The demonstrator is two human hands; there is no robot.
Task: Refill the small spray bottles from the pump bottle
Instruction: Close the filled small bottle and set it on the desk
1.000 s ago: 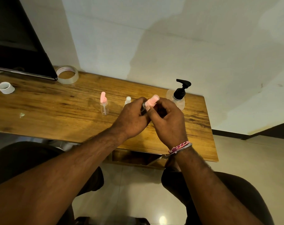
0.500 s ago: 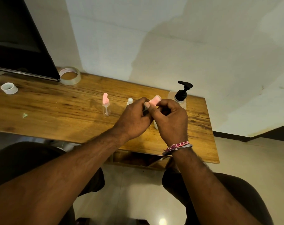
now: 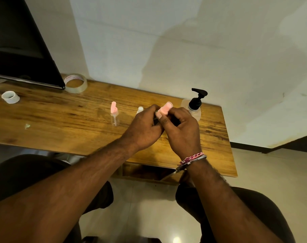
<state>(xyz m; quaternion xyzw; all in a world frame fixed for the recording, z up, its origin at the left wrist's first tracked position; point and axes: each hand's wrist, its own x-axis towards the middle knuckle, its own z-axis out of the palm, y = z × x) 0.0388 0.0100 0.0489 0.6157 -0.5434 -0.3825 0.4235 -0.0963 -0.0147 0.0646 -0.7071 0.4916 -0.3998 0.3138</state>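
Both my hands meet over the middle of the wooden table [image 3: 65,123]. My left hand [image 3: 145,127] and my right hand [image 3: 182,132] both grip a small spray bottle with a pink top [image 3: 165,107]; only the pink top shows, its body is hidden by my fingers. Another small clear spray bottle with a pink top [image 3: 114,114] stands upright to the left. A white-capped small bottle [image 3: 140,109] peeks out behind my left hand. The clear pump bottle with a black pump [image 3: 194,106] stands just behind my right hand.
A roll of clear tape [image 3: 76,83] lies at the back left beside a dark monitor [image 3: 22,50]. A white ring-shaped piece [image 3: 10,97] sits at the far left. The table's right edge is close to the pump bottle. A wall stands directly behind.
Both hands stay together on the pink-topped bottle, with only small shifts of the fingers around its top. The other bottles have not moved.
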